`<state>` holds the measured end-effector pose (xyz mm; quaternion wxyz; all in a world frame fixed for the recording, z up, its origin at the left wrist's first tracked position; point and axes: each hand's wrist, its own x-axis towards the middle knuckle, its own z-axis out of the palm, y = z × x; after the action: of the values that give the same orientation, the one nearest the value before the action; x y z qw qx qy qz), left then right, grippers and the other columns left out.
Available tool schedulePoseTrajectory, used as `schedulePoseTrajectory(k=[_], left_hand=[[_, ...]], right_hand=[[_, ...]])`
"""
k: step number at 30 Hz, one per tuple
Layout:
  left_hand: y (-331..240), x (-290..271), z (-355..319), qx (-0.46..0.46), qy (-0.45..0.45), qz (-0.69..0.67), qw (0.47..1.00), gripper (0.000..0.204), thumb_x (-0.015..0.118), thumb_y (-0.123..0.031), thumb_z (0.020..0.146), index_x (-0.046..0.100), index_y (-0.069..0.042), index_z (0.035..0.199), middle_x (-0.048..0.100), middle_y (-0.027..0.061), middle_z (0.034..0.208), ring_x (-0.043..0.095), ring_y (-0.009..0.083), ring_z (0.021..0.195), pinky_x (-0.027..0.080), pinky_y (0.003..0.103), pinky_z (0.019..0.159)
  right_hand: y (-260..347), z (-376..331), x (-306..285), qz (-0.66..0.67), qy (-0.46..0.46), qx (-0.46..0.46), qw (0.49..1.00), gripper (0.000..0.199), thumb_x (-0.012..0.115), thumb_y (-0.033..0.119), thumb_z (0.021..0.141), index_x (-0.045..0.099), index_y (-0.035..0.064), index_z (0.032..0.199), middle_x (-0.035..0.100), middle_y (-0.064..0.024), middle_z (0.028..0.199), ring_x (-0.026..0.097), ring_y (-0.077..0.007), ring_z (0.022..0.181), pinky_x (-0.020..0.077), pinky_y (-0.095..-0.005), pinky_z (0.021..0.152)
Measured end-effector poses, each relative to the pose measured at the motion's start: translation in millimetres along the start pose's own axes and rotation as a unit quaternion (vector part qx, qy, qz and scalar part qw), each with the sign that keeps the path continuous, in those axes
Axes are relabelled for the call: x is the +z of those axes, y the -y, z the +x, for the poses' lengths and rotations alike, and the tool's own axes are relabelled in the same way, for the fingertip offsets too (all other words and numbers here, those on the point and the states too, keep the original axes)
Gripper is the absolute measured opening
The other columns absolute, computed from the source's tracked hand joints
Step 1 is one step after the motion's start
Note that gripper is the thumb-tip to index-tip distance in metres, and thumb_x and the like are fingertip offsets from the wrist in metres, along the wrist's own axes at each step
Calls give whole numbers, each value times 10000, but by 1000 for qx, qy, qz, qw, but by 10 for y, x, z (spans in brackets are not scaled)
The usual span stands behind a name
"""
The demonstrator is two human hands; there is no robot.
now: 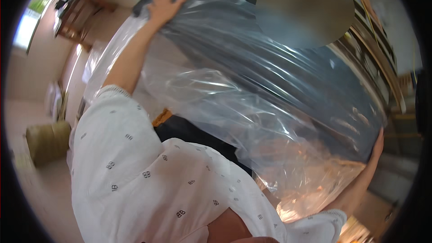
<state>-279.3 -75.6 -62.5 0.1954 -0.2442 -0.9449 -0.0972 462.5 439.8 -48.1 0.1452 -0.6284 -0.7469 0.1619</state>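
A large dark blue-grey flat object wrapped in loose clear plastic sheeting fills the middle of the view. My left hand reaches far up and lies with fingers spread on its upper edge, over the plastic. My right hand grips the opposite edge at the right, mostly hidden behind the plastic. My white patterned sleeves fill the lower part. The wrapped object is held between both arms, close to my body.
Wooden furniture stands near a bright window at the upper left. An olive-coloured box or cushion sits on the floor at the left. Wooden shelving runs along the right. A small orange item shows under the plastic.
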Motion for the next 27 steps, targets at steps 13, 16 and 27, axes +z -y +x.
schedulePoseTrajectory(k=[13,16,27], left_hand=[[256,-266,370,-14,5,33,999,557,521,-471,835,429,-128,1263,353,145,1348,299,210,1272,275,487,1005],[1467,436,762,-6,-252,-146,957,560,509,-461,825,451,-92,1242,600,114,1065,579,250,942,442,390,813],[2455,995,-823,-362,-17,-34,932,392,493,-385,836,546,-23,978,557,164,997,563,307,930,407,447,781]], right_hand=[[1774,-995,788,-108,-59,-282,951,483,356,345,934,387,31,1300,346,-185,1351,297,-314,1263,229,-374,1030],[1789,-882,786,-71,-38,-328,941,486,346,346,937,381,30,1303,340,-182,1357,290,-315,1268,223,-380,1034],[1839,-981,815,-74,-4,-250,965,493,313,338,942,351,19,1316,339,-195,1352,283,-330,1271,223,-382,1037]])
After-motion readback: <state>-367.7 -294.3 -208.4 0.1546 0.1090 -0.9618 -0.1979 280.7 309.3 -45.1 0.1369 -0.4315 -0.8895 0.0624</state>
